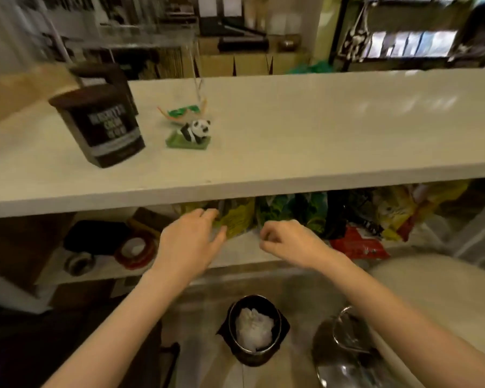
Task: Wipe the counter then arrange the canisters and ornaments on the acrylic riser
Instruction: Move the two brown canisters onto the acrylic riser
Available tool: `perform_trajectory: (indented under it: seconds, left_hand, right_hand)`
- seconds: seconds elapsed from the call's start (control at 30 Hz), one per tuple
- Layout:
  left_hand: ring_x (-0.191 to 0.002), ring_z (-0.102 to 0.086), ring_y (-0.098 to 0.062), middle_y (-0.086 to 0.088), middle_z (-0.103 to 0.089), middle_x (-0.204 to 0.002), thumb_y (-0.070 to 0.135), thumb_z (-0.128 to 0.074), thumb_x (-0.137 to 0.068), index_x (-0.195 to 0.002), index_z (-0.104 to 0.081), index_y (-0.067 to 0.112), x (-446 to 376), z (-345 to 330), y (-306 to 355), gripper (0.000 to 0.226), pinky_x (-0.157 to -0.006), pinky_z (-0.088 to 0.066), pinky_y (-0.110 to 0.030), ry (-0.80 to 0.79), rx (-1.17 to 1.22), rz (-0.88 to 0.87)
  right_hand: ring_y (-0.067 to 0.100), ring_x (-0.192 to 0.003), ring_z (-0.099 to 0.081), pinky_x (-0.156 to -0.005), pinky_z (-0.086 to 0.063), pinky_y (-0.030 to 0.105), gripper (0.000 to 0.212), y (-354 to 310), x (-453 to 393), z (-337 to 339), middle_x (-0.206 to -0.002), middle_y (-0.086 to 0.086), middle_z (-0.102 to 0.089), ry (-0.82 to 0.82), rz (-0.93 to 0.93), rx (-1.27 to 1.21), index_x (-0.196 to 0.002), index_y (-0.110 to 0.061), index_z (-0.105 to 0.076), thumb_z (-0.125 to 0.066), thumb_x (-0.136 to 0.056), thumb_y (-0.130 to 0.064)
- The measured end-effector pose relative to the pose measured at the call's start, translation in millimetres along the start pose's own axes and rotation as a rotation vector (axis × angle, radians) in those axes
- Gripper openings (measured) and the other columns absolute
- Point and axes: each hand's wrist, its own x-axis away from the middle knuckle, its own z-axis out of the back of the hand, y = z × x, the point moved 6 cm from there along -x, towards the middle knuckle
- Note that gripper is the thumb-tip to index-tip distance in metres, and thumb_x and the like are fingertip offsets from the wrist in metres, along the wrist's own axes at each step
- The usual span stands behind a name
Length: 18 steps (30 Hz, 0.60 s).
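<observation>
On the white counter (pixel 305 130) stand two dark brown cocoa canisters: one (pixel 101 127) near the front left, the other (pixel 107 79) right behind it. A panda ornament (pixel 193 133) on a green base sits to their right, with green toy sunglasses (pixel 184 112) just behind it. A clear acrylic riser (pixel 140 43) stands at the counter's far left, blurred. Both my hands hang below the counter's front edge, over the lower shelf. My left hand (pixel 189 242) has loosely spread fingers and holds nothing. My right hand (pixel 289 242) is curled, with nothing visible in it.
A lower shelf (pixel 241 252) holds snack bags (pixel 291 211), a red packet (pixel 359 245), tape rolls (pixel 135 249) and a dark box. On the floor below stands a small black bin (pixel 254 330) with crumpled white tissue inside, next to a shiny metal lid (pixel 345 345).
</observation>
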Motion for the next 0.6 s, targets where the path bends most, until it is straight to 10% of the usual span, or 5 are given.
perform_trajectory:
  seconds: [0.4,0.6]
  left_hand:
    - [-0.111,-0.052,-0.024,-0.006,-0.053,-0.125,0.035,-0.054,-0.085,-0.128,-0.043,0.016,-27,158,-96,0.048,-0.08,-0.049,-0.038,0.413,-0.047,0.183]
    - [-0.12,-0.045,-0.023,-0.007,-0.043,-0.135,0.043,-0.061,-0.078,-0.135,-0.029,0.014,-45,158,-168,0.071,-0.092,-0.044,-0.036,0.322,-0.053,0.324]
  right_hand:
    - [0.02,-0.086,-0.06,-0.079,-0.052,0.04,0.021,-159,-83,115,-0.096,0.005,-0.066,0.191,0.278,0.075,-0.1,-0.016,-0.064,-0.054,-0.086,-0.028]
    - [0.018,-0.096,-0.057,-0.085,-0.048,0.029,0.038,-194,-156,106,-0.114,0.008,-0.062,0.1,0.258,0.072,-0.12,-0.015,-0.052,-0.06,-0.084,-0.023]
